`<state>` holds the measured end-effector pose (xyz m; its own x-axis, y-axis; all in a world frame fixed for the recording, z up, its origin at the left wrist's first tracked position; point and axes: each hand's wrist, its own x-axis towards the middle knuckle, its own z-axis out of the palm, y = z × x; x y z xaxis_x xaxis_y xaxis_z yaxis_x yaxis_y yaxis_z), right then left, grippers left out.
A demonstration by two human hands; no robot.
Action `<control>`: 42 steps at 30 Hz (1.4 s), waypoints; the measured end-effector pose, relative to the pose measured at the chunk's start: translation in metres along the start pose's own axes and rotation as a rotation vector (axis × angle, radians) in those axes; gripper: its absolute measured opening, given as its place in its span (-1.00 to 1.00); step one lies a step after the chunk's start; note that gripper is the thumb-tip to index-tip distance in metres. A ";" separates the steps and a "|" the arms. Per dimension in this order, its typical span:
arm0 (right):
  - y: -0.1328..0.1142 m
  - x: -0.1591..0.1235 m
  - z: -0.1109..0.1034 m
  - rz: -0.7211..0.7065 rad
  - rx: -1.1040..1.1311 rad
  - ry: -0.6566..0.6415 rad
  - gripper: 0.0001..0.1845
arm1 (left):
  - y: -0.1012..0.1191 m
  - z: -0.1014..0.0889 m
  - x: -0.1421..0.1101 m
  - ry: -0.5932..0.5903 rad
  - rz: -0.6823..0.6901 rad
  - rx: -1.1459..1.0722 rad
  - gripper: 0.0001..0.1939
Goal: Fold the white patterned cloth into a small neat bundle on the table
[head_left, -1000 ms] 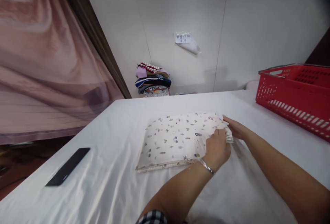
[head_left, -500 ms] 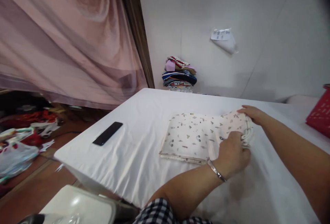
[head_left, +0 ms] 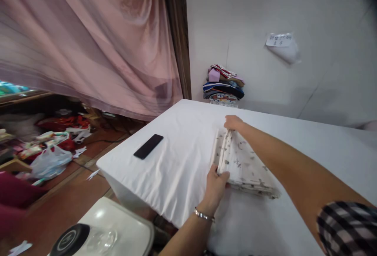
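Observation:
A folded cream cloth (head_left: 246, 164) with small printed shapes lies on the white-covered table (head_left: 182, 169). My left hand (head_left: 216, 187) grips the near left corner of the fold, fingers closed on its edge. My right hand (head_left: 233, 123) holds the far left corner, fingers curled over the layered edge. The cloth is doubled over, its stacked edges facing left between the two hands. A metal bracelet sits on my left wrist.
A black phone (head_left: 148, 146) lies on the table's left part. A pile of folded clothes (head_left: 223, 86) stands at the back by the wall. A pink curtain (head_left: 88, 40) hangs on the left, with bags on the floor and a white stool (head_left: 118, 232) below the table's edge.
Both hands carried the cloth's right edge over to the left, folding it in half. The view swung left, so the red basket dropped out of sight.

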<state>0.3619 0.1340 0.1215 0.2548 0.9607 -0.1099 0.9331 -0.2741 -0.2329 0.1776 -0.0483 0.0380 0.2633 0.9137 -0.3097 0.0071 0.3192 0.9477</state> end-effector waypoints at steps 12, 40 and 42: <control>-0.028 0.021 0.044 0.082 -0.055 -0.133 -0.56 | 0.012 -0.042 0.004 0.075 0.159 0.634 -0.90; 0.034 -0.043 0.076 -0.363 0.056 0.052 -0.43 | 0.005 -0.047 0.015 0.183 0.273 1.063 -0.79; 0.058 -0.061 0.068 -0.283 0.110 0.104 -0.41 | 0.004 -0.047 0.015 0.181 0.267 1.038 -0.83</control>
<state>0.3835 0.0565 0.0487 0.0189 0.9972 0.0725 0.9392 0.0072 -0.3434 0.1360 -0.0212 0.0337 0.2319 0.9727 -0.0104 0.8050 -0.1859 0.5634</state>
